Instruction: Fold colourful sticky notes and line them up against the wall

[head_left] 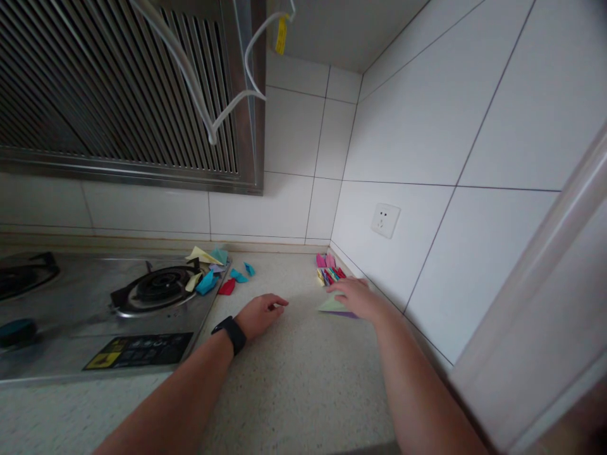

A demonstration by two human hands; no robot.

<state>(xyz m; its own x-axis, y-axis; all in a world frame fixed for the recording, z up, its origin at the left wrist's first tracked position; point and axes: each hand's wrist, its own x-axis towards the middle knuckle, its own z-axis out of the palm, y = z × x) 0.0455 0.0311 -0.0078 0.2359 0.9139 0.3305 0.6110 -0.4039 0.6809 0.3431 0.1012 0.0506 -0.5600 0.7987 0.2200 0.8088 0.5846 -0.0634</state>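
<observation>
My left hand (260, 314), with a dark watch (231, 333) on the wrist, rests on the countertop. Its fingers are loosely bent and apart, with nothing in them. Over on the right, my right hand (355, 297) is above a pale green folded paper (331, 305) and a purple folded paper (348, 314), partly covering both. Its fingers are apart and reach towards a cluster of small colourful folded papers (327, 276) by the wall. Pink folded papers (325, 260) lie just behind that cluster. Whether the fingertips touch any paper I cannot tell.
Blue folded papers (238, 276) and a red one (227, 287) lie left of my left hand. More folded papers (205, 255) sit on the gas stove's (156, 323) right edge. A range hood (190, 158) with a hanging white cable (212, 129) is overhead. A tiled wall (427, 240) bounds the right.
</observation>
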